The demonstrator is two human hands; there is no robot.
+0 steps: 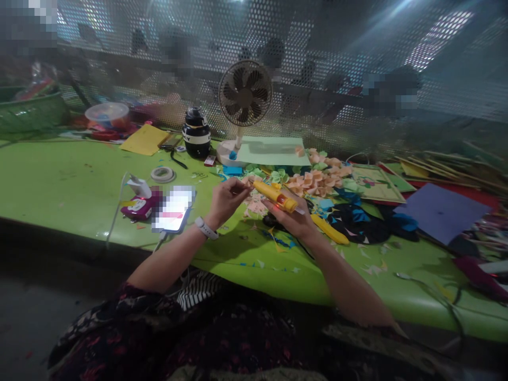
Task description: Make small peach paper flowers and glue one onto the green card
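Glue gun (pixel 277 197): gripped in my right hand (pixel 296 218), nozzle toward left fingers, above green table (pixel 71 185).
Left hand (pixel 227 200): pinched narrow on small paper piece (pixel 246 180) at nozzle.
Risk: hot tip near fingertips, burn likely; glue drip onto scraps (pixel 278 241).

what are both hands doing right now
Left hand: fingers pinched on a small pale piece at the tip of the yellow glue gun.
Right hand: closed around the yellow glue gun.
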